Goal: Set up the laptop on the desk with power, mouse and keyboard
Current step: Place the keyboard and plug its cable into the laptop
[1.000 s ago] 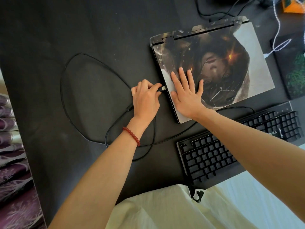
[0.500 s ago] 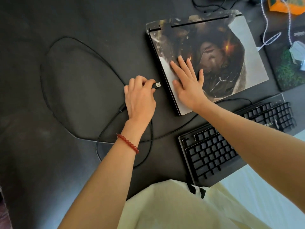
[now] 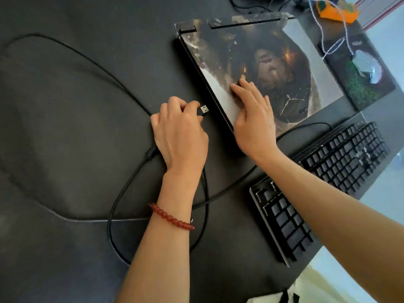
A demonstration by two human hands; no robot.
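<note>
Metal USB plug (image 3: 204,109) bare; closed laptop (image 3: 295,68) lid picture-covered.

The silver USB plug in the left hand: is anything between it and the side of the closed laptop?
Nothing visible. Between the silver USB plug and the closed picture-covered laptop lies only bare black desk. The port itself cannot be seen.

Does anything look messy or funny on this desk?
A bit. The black cable sprawls in big crossing loops over the desk. Its plug, pinched by the left hand, is not in the laptop yet. The keyboard lies crooked.
</note>
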